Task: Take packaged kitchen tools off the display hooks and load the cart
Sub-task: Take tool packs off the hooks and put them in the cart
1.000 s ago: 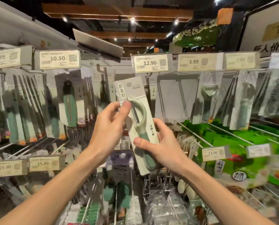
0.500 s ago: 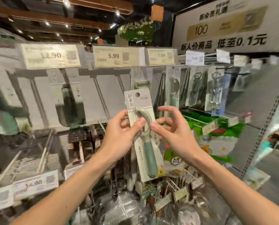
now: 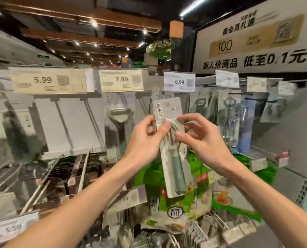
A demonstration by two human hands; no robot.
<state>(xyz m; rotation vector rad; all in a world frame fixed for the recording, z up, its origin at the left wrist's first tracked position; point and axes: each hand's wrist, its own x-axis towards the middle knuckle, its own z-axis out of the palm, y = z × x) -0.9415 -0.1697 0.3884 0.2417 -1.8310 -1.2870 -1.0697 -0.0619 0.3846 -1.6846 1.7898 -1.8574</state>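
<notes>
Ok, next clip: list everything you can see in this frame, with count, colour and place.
packaged peeler: one, pale card, green handle, centre, pinched by both hands.
hanging peeler pack: one, grey-green, on the display left of it.
price tags: three readable, 5.99 and 7.99 yellowish, 6.99 white, top rail; others blurred.
opener packs: several, clear with metal tools, hanging at right.
promo sign: one, white with black characters and gold panel, upper right.
bare hooks: several, pale metal, lower left.
green packs: several, green, below the packaged peeler.
left hand: one, pinching the peeler card's left edge.
right hand: one, thumb and forefinger on its right side.
</notes>
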